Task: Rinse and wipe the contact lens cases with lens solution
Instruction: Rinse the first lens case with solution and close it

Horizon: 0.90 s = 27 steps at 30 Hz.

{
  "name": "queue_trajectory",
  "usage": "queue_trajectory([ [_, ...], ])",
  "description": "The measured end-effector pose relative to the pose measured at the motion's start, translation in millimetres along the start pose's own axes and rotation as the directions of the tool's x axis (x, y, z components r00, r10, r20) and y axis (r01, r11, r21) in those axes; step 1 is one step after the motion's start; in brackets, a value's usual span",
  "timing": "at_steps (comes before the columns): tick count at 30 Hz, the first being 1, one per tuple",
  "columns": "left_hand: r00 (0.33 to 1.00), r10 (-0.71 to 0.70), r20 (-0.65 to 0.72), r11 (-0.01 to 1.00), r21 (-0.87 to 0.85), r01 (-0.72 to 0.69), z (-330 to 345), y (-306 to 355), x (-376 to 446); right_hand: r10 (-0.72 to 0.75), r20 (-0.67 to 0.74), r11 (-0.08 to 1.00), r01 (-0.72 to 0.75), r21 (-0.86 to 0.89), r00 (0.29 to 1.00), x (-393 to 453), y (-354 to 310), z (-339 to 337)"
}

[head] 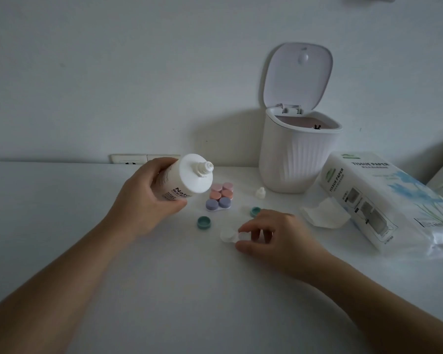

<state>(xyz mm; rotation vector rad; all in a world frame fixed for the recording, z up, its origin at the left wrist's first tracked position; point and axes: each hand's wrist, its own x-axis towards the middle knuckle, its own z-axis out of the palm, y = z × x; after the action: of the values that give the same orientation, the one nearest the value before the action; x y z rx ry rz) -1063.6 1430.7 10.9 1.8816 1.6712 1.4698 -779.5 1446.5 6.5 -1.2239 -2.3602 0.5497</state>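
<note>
My left hand grips a white lens solution bottle, tilted with its uncapped nozzle pointing right and up. My right hand pinches one end of an open white lens case that lies on the white table. Two teal caps lie loose: one left of the case, one partly behind my right hand. A stack of capped cases in pink, orange and purple sits just beyond. The bottle's small white cap stands near the bin.
A white ribbed bin with its lid up stands at the back against the wall. A tissue paper pack lies at the right, with one loose tissue in front of it. A wall socket sits behind the bottle.
</note>
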Motion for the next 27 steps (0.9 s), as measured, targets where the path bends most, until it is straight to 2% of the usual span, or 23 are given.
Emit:
queue_trajectory([
  [3,0.999,0.028,-0.019,0.999,0.04,-0.028,1,-2,-1,-0.032,0.036,0.999,0.032,0.013,0.999,13,-4,-15],
  [8,0.994,0.105,-0.02,0.986,0.132,-0.102,3,-4,0,-0.056,0.081,0.99,0.045,0.135,0.995,36,-7,-32],
  [12,0.987,0.155,-0.029,0.966,0.212,-0.146,3,-5,2,-0.035,0.034,0.975,0.027,0.222,0.999,36,3,-27],
  [15,0.983,0.186,0.012,0.947,0.264,-0.182,4,-5,4,-0.016,0.04,0.968,0.006,0.25,0.999,30,10,-21],
  [19,0.97,0.233,0.067,0.915,0.322,-0.242,5,-7,7,-0.049,-0.006,0.952,0.048,0.301,0.999,25,10,-17],
  [27,0.951,0.289,0.111,0.86,0.407,-0.309,8,-10,9,-0.064,-0.048,0.951,0.076,0.301,0.997,22,9,-14],
])
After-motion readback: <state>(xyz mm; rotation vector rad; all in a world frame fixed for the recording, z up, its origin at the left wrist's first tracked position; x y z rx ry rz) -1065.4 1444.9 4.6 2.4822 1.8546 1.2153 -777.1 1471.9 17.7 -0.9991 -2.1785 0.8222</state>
